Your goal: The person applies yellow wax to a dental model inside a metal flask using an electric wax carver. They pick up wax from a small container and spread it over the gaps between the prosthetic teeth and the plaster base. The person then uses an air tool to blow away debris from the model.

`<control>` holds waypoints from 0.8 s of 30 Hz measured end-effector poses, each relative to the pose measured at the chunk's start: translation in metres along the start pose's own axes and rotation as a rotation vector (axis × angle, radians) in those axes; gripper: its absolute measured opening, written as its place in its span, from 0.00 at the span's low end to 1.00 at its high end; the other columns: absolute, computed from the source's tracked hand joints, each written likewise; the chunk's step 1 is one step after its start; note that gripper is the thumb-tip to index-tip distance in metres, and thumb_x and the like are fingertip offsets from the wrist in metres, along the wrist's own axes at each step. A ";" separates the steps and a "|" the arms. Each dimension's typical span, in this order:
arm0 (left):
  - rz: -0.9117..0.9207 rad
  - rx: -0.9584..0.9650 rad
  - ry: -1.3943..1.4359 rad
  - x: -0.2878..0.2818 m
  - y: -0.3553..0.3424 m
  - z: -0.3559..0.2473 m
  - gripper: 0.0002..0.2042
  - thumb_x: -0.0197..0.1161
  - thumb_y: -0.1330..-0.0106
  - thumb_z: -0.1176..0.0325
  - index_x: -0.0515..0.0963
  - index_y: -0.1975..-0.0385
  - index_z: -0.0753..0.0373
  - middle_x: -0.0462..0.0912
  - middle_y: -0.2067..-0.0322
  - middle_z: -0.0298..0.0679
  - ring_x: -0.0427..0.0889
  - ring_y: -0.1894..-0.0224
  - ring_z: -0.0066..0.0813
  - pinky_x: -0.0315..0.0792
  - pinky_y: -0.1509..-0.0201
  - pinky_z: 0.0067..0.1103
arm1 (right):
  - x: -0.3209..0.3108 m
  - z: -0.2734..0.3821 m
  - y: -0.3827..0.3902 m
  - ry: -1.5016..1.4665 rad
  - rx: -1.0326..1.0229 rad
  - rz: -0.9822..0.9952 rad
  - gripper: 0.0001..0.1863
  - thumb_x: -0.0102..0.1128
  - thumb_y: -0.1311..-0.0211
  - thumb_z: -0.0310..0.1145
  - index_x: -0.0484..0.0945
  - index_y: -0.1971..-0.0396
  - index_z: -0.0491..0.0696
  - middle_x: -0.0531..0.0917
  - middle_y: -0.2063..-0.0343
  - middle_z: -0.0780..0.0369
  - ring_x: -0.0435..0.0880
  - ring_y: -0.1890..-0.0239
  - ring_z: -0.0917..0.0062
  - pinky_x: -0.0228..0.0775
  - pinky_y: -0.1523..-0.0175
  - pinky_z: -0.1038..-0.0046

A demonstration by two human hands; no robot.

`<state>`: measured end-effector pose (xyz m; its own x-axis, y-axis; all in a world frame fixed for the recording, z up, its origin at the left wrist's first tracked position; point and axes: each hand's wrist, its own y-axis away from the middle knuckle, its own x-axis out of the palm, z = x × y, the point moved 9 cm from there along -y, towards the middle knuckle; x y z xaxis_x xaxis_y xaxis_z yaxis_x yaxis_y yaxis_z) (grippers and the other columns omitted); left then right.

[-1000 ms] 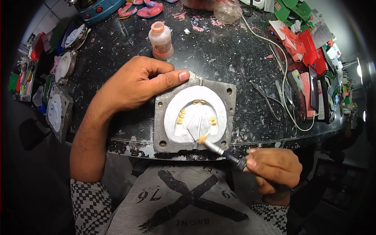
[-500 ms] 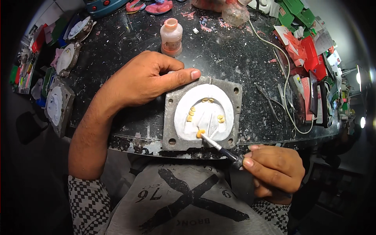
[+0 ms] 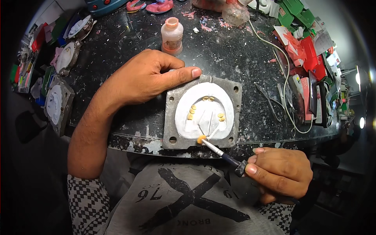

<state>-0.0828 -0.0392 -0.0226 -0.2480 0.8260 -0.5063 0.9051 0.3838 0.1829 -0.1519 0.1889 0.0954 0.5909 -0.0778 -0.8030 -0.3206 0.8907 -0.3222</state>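
A grey metal flask half point(image 3: 235, 113) lies near the table's front edge. It is filled with white plaster point(image 3: 225, 107) holding several small yellowish teeth in an arch. My left hand point(image 3: 149, 78) rests on the flask's upper left corner, thumb stretched along its top edge. My right hand point(image 3: 280, 172) holds a small brush point(image 3: 219, 150) by its dark handle. The brush's yellowish tip touches the plaster's front rim.
A pink-capped bottle point(image 3: 171, 36) stands behind my left hand. More plaster-filled flask halves point(image 3: 56, 103) lie at the left edge. White cables point(image 3: 286, 98), red and green boxes point(image 3: 309, 51) and tools crowd the right side. Pink wax pieces point(image 3: 158, 6) lie at the back.
The view has shifted a little, so the flask sits further right in the picture. The brush tip stays at the plaster's front rim and my left hand keeps its hold.
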 end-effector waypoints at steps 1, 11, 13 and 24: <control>-0.003 0.012 0.015 0.000 -0.001 0.000 0.19 0.62 0.26 0.55 0.86 0.67 0.66 0.76 0.80 0.23 0.67 0.74 0.09 0.62 0.71 0.16 | 0.001 0.001 -0.007 0.005 -0.032 -0.003 0.19 0.62 0.34 0.39 0.85 0.57 0.37 0.86 0.66 0.57 0.89 0.61 0.71 0.88 0.55 0.69; 0.003 0.015 0.022 0.000 -0.001 0.000 0.18 0.61 0.25 0.55 0.86 0.67 0.66 0.75 0.80 0.24 0.67 0.74 0.09 0.61 0.71 0.16 | -0.006 -0.002 -0.017 -0.016 -0.036 0.076 0.18 0.66 0.38 0.36 0.84 0.54 0.38 0.86 0.62 0.58 0.89 0.61 0.70 0.87 0.54 0.68; 0.004 0.010 0.017 -0.001 -0.001 0.001 0.18 0.61 0.26 0.55 0.86 0.67 0.66 0.75 0.80 0.24 0.67 0.74 0.09 0.61 0.72 0.16 | -0.002 -0.006 -0.019 0.000 -0.012 0.101 0.17 0.67 0.40 0.33 0.84 0.54 0.38 0.85 0.63 0.58 0.88 0.62 0.71 0.88 0.54 0.68; 0.008 0.019 0.034 0.000 -0.001 -0.001 0.18 0.62 0.26 0.56 0.86 0.68 0.66 0.76 0.80 0.24 0.66 0.75 0.09 0.60 0.72 0.16 | -0.003 -0.009 -0.001 -0.018 0.025 0.045 0.15 0.65 0.38 0.32 0.85 0.56 0.37 0.85 0.66 0.59 0.89 0.64 0.71 0.88 0.55 0.67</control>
<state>-0.0839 -0.0388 -0.0217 -0.2519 0.8426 -0.4760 0.9135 0.3694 0.1704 -0.1599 0.1841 0.0941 0.5899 -0.0297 -0.8070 -0.3286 0.9040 -0.2734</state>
